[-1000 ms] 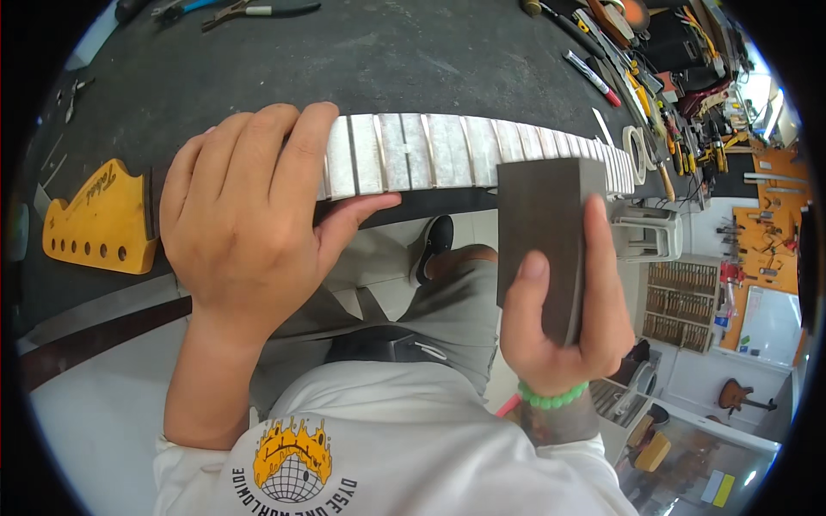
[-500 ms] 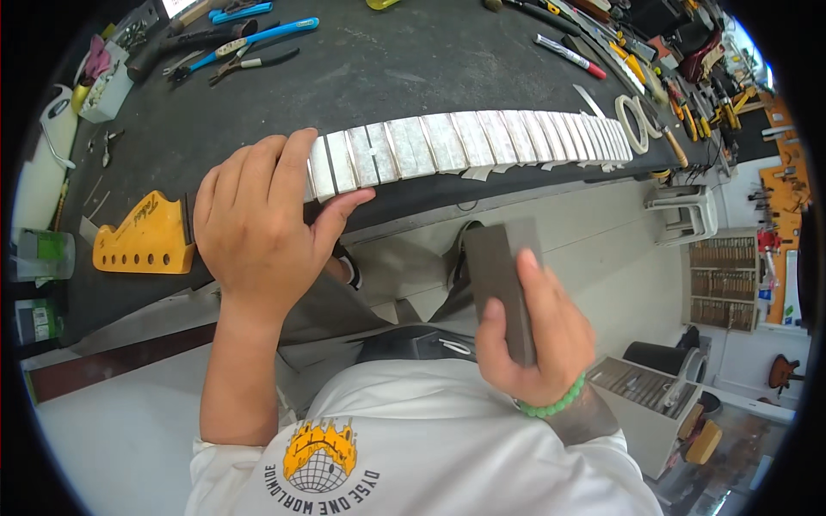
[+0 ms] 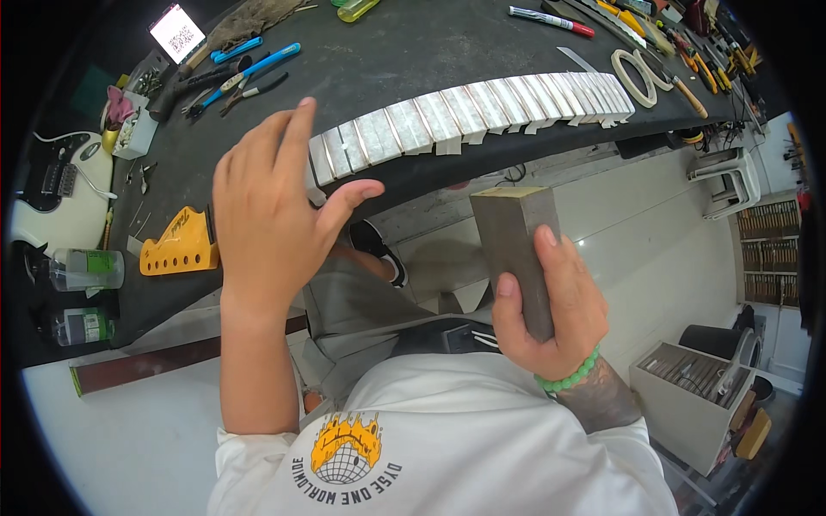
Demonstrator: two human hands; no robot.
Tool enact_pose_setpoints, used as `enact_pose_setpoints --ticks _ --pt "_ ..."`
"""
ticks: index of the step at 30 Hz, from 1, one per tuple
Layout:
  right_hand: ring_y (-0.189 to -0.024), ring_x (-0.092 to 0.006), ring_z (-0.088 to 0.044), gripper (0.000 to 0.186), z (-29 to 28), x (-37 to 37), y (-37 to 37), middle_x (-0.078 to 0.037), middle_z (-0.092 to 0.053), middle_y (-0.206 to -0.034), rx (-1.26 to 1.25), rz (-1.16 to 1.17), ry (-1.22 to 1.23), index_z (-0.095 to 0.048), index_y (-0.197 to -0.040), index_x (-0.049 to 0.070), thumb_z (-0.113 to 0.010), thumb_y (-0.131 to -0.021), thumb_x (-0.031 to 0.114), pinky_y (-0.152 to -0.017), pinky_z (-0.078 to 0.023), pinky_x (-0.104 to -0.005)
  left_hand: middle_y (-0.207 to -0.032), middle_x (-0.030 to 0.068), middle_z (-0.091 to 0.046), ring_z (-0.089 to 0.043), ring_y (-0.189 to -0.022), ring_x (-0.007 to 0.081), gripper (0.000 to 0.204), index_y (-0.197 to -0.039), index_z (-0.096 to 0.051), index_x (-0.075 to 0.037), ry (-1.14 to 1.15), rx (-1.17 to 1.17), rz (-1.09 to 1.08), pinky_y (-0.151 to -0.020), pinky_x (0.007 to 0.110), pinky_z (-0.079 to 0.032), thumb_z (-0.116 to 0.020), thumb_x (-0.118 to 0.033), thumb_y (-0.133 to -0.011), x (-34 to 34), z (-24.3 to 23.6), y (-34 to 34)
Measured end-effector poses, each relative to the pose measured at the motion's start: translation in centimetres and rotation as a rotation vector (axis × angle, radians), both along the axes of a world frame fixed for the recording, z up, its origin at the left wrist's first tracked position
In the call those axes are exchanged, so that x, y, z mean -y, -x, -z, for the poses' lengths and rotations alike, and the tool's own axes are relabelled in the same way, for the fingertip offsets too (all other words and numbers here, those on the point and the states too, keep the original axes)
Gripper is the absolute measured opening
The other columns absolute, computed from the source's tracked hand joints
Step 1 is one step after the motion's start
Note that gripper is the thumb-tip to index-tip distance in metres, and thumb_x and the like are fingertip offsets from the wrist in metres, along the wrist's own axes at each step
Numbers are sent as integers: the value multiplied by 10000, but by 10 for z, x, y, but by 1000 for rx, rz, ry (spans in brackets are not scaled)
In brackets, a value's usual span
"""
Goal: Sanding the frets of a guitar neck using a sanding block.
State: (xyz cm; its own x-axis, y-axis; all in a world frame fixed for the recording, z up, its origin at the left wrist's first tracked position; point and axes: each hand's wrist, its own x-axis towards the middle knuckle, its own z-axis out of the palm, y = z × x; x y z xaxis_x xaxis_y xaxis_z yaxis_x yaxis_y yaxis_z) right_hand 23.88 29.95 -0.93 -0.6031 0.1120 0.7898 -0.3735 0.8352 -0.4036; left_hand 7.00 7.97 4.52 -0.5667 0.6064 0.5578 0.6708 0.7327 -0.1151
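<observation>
A guitar neck [image 3: 447, 119] lies along the bench's near edge, its fingerboard covered in whitish tape between the metal frets. Ragged tape ends hang from its near side. At its left end is the yellow headstock [image 3: 179, 245], with a row of tuner holes. My left hand [image 3: 268, 193] is over the neck near the headstock, fingers stretched and thumb spread away; the hand hides that stretch of neck. In front of my body, apart from the neck, my right hand [image 3: 564, 292] grips a grey rectangular sanding block [image 3: 516, 232], held upright with its pale yellowish end up.
Blue-handled pliers [image 3: 249, 82] and other tools lie at the back left. A white guitar body [image 3: 73, 185] and clear bottles [image 3: 86, 269] sit at far left. Toward the right are a red-capped marker [image 3: 551, 21], a masking tape roll [image 3: 635, 79] and several hand tools.
My left hand has loosened from the neck and its fingers have opened out. The block in my right hand has tilted, showing its end. The whole view has shifted.
</observation>
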Motion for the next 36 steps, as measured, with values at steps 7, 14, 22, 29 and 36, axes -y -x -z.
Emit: enact_pose_setpoints --ticks 7,14,22,29,36 --pt "-904 -398 -741 565 -14 8 13 -299 -706 -1117 12 -8 -53 -596 -1327 -142 -743 -790 -47 -785 -598 -398 -1053 68 -686 -646 -921 277 603 -1197 -694 -57 10 -33 -89 -793 393 -491 -803 -504 -807 -13 23 0" --pt "-915 -358 -750 587 -6 14 40 -325 -697 -1150 -37 16 -132 -624 -1335 -83 -759 -768 -19 -734 -595 -366 -1015 49 -691 -652 -889 260 576 -1160 -698 -86 -66 -134 -46 -778 385 -487 -839 -479 -764 -13 32 6" --pt "-983 -414 -741 556 -17 26 68 -287 -712 -1142 -2 28 -170 -608 -1322 -140 -743 -788 -66 -841 -596 -409 -1001 38 -695 -656 -889 248 585 -1144 -697 -83 -97 -79 -56 -784 384 -497 -844 -479 -739 -12 36 8" --pt "-804 -320 -763 414 -70 27 165 -232 -750 -950 62 69 -132 -713 -1204 -62 -741 -807 49 -755 -587 -359 -963 26 -678 -641 -853 242 578 -1131 -700 -87 -109 -38 -49 -762 376 -494 -838 -487 -736 -11 32 11" --pt "-964 -220 -777 466 -34 28 86 -182 -777 -1138 53 14 -118 -695 -1307 -33 -731 -842 -26 -854 -598 -321 -945 18 -667 -635 -833 234 577 -1113 -700 -90 -90 14 -98 -751 372 -493 -828 -503 -731 -6 36 8"
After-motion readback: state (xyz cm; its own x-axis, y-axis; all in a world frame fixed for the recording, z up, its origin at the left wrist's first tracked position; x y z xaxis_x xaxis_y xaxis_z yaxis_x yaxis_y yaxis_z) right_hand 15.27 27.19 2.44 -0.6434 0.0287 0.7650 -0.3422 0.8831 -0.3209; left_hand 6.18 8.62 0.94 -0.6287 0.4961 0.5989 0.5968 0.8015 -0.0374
